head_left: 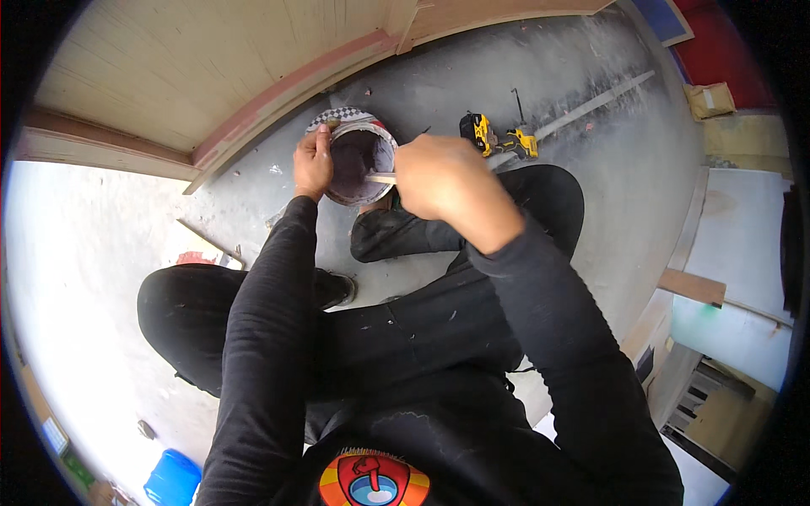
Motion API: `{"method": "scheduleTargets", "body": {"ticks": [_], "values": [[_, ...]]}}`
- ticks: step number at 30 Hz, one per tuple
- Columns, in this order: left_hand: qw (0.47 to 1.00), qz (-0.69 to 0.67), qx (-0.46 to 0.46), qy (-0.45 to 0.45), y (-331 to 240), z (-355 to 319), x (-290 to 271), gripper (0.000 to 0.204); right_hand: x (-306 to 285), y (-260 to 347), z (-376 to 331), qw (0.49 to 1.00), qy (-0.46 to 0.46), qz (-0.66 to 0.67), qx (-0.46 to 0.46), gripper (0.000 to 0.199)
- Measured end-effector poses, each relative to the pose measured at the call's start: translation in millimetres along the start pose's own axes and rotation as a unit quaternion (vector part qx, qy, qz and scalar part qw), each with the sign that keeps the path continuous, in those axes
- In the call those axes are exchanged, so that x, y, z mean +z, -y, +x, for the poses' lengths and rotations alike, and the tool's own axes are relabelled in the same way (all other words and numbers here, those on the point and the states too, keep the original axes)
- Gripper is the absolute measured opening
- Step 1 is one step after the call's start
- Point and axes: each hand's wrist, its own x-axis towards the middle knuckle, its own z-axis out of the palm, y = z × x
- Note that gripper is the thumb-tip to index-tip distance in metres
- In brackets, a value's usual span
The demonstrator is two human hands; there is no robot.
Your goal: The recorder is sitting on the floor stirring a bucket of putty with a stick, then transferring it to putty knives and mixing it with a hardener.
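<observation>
"Quick, biggest first. Where's the tub?"

"On my feed the tub (386, 154) is up ahead, just past the folded legs (422, 232), mouth tipped toward me. Can't tell if its base touches the floor (472, 84)."

"Hold on it?"

"My left hand (314, 164) has the left rim, thumb up top, fingers curled round the outside, mostly hidden. Good spot. I'd call it moderately heavy, walls a bit flexy, rim maybe slick where it's smeared. A pinch alone could let it twist; I'd want the palm on the wall too."

"Anything beside it?"

"Power tool (523, 145), yellow and black, on the floor beyond my right hand (439, 177). Not touched."

"Inside?"

"Paste (346, 164), purplish grey, coating the walls. Looks thick and sticky, so I'd expect drag, and the tub wanting to turn with it."

"Smallest?"

"Stick (381, 178), pale, tip in the tub. The right hand is closed in a fist round its near end, slightly blurred. Light, fairly stiff, could snap if levered hard on the rim. I'd grip the dry end."
</observation>
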Motion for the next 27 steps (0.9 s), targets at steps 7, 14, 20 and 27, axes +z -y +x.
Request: {"method": "scheduleTargets", "body": {"ticks": [7,14,20,27], "values": [[1.0,0.007,0.002,-0.014,-4,-4,0,0.04,4,10,34,0.999,0.047,0.004,0.028,0.023],[1.0,0.008,-0.015,-0.005,-14,-3,1,0.041,8,17,42,0.998,0.051,-0.025,0.002,0.021],[1.0,0.021,-0.009,-0.01,-14,-8,0,0.041,7,6,32,0.996,0.03,-0.048,-0.066,0.021],[0.999,0.004,-0.037,-0.003,-21,-6,-1,0.04,21,6,48,0.999,0.019,-0.046,-0.003,0.021]]}}
